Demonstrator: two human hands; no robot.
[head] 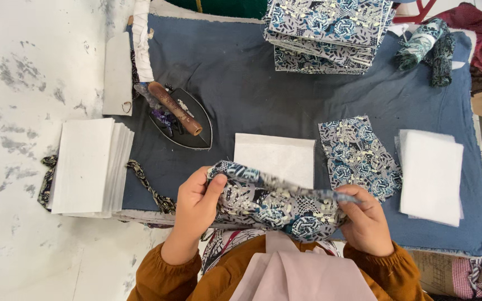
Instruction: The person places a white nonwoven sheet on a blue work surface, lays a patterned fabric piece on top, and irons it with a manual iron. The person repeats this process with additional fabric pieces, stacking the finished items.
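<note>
Iron (182, 120) on blue cloth (252, 78); white sheet stack (85, 166) left; patterned stack (327, 33) top.

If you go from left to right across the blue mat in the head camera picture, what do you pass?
White sheet stack → iron → white square → loose patterned cloth piece → white pile.

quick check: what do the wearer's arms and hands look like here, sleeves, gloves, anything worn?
Both hands are bare: no gloves, rings or watch visible on the left hand or right hand. Long rust-orange sleeves are gathered at the wrists into elastic cuffs. No markings show on them.
</note>
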